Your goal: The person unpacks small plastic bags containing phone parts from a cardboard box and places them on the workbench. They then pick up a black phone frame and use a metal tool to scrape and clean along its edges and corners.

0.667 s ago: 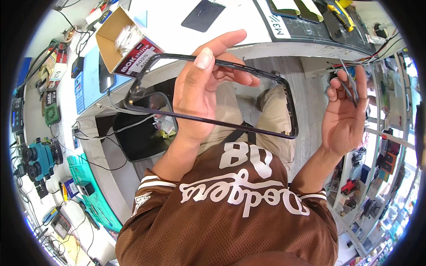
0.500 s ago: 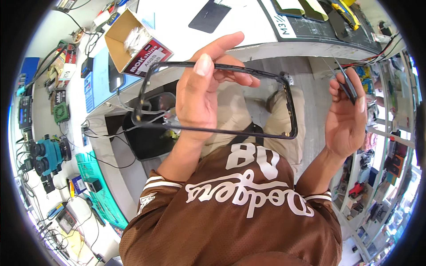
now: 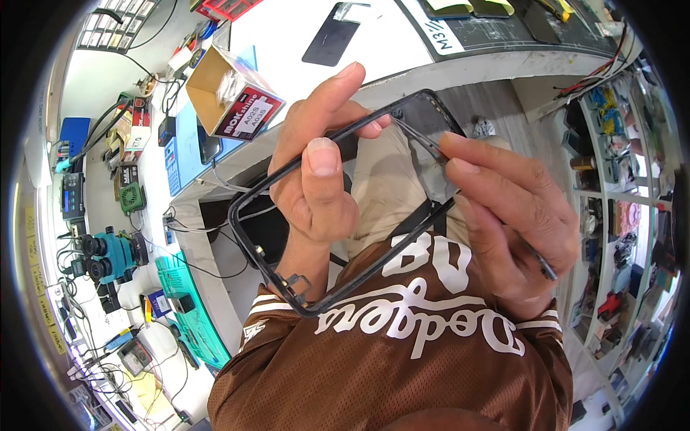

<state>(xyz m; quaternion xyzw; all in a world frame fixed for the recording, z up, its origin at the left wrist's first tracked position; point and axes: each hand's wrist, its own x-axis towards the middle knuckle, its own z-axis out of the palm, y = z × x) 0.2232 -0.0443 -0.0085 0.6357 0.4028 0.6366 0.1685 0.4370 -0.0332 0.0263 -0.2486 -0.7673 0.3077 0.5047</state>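
My left hand (image 3: 313, 161) grips a thin black phone frame (image 3: 267, 270) by its far long side, thumb on top and fingers beyond it. The frame is tilted, its middle an open gap through which my trousers and shirt show. A small flex piece (image 3: 296, 281) hangs inside the near left corner. My right hand (image 3: 514, 212) is closed on dark tweezers (image 3: 425, 141), held like a pen. Their tips reach inside the frame towards its far side, close to my left fingertips; whether they touch it I cannot tell.
Ahead on the white workbench (image 3: 287, 25) lie a dark flat panel (image 3: 332, 34) and an open carton (image 3: 237, 97) with small packets. A black mat (image 3: 503, 36) lies at the right. Left are a teal microscope (image 3: 108, 257) and a green mat (image 3: 190, 309); shelves (image 3: 611, 194) stand right.
My right hand has come in from the right with the tweezers, now reaching into the frame. The phone frame has turned, its left end swinging down towards me.
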